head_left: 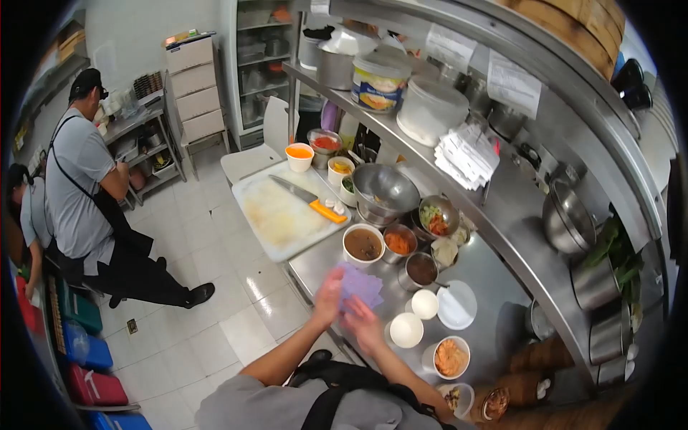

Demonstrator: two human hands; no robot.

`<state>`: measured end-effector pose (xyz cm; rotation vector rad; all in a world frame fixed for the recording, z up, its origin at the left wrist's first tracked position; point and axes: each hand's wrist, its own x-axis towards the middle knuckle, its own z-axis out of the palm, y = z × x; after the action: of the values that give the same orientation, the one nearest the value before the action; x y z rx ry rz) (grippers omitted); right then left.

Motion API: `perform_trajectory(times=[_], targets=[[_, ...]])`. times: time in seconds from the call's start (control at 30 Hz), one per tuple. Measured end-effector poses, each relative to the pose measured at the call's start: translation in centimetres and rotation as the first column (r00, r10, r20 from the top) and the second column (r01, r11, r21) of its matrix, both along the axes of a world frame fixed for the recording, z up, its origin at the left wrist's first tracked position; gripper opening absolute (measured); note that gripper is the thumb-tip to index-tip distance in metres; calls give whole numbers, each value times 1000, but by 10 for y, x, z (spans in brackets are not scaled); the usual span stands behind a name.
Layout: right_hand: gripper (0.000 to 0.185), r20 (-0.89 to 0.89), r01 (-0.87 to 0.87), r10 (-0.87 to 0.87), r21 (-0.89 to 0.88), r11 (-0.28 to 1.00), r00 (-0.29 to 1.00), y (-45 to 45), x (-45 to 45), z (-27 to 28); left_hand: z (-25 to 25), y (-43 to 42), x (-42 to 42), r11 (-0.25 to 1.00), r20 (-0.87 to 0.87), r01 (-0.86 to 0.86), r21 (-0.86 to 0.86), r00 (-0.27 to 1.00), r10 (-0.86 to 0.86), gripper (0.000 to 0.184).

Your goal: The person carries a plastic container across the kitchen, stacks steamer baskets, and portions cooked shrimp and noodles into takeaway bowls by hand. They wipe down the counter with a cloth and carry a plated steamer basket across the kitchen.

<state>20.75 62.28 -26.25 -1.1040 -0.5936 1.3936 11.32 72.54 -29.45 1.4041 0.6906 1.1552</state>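
Note:
A thin purple cloth (362, 285) is held up over the front edge of the steel counter, between my two hands. My left hand (329, 295) is closed on its left side, fingers pointing up. Somewhat blurred, my right hand (364, 326) grips its lower edge. Just beyond the cloth stands a white tub of brown sauce (362, 244). To the right of my hands are two white round containers, one larger (406, 330) and one smaller (425, 304), beside a white lid (456, 304).
A cutting board (269, 215) bears an orange-handled knife (328, 211). Behind are a steel bowl (385, 188) and several food pots. A tub of orange shredded food (451, 357) stands near my right forearm. A shelf (401, 122) overhangs the counter. A co-worker (93, 172) stands at left.

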Motion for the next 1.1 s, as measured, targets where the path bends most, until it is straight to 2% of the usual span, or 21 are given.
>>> perform_trajectory(times=[0.07, 0.1, 0.13, 0.17, 0.2, 0.27, 0.33, 0.4, 0.47, 0.5, 0.53, 0.57, 0.6, 0.67, 0.73, 0.77, 0.8, 0.9, 0.97, 1.07, 1.1], targets=[[54, -67, 1, -11, -145, 989, 998, 12, 15, -23, -29, -12, 0, 968, -188, 198, 157, 968, -168, 44], [51, -71, 5, -18, -185, 983, 997, 8, 14, -16, -19, -7, -1, 871, -291, 181, 456, 956, -46, 41], [46, -2, -34, 35, -185, 982, 999, -2, 14, 16, -15, -5, -2, 672, -346, 218, 708, 936, 62, 38], [40, 60, -51, 64, -201, 978, 996, -16, 20, 42, -38, 2, -8, 875, -316, 256, 410, 940, -127, 35], [30, 395, -112, 36, 172, 979, 918, -35, 30, 35, -63, 7, -10, 948, -254, 317, 35, 920, -298, 35], [34, 417, -57, -3, 133, 989, 909, -84, 38, 61, 3, -16, -7, 888, -229, 383, -254, 869, -440, 28], [36, 411, -3, 3, -2, 1000, 911, -134, 44, 64, 27, -44, 13, 803, -317, 457, -383, 751, -579, 22], [35, 625, 72, -54, -2, 997, 779, -188, 42, 78, 36, -77, 29, 666, -315, 651, -364, 587, -746, 19], [28, 743, 51, -159, 166, 985, 650, -242, 37, 51, 35, -111, 43, 545, -326, 801, -248, 460, -826, 18], [23, 652, 170, -172, 67, 983, 738, -271, 40, 59, 33, -123, 50, 425, -367, 891, -159, 346, -863, 17], [19, 548, 261, -197, -40, 965, 813, -295, 40, 66, 26, -129, 52, 350, -373, 918, -184, 265, -889, 17], [17, 572, 476, -291, -201, 856, 767, -322, 44, 61, 17, -138, 60, 278, -380, 938, -206, 186, -906, 17], [15, 609, 646, -362, -342, 683, 706, -341, 47, 50, 12, -144, 68, 213, -388, 950, -229, 112, -915, 17], [17, 797, 897, -480, -165, 411, 366, -355, 59, 22, 11, -162, 96, 213, -227, 783, -585, 94, -969, 18], [22, 946, 944, -298, -29, 328, 132, -359, 81, 12, -6, -186, 123, 106, -66, 610, -785, 88, -994, 26], [24, 982, 955, -187, 48, 293, 8, -363, 90, 9, -10, -203, 131, 98, -114, 614, -783, 13, -993, 29], [29, 981, 970, -192, 67, 233, -21, -368, 97, 6, -13, -218, 140, 89, -163, 621, -779, -63, -985, 32], [25, 1000, 980, -11, 20, 199, -18, -377, 111, -4, -15, -260, 160, 115, -289, 671, -733, -154, -945, 38], [25, 985, 989, 171, -22, 149, -4, -379, 116, -8, -15, -280, 177, 158, -293, 663, -731, -97, -951, 37], [24, 972, 945, 6, -228, 235, 233, -389, 116, -30, -32, -293, 185, 193, -227, 662, -724, 36, -973, 34], [21, 982, 950, 36, -188, 250, 185, -388, 112, -29, -39, -295, 186, 199, -192, 663, -722, 85, -978, 32]])
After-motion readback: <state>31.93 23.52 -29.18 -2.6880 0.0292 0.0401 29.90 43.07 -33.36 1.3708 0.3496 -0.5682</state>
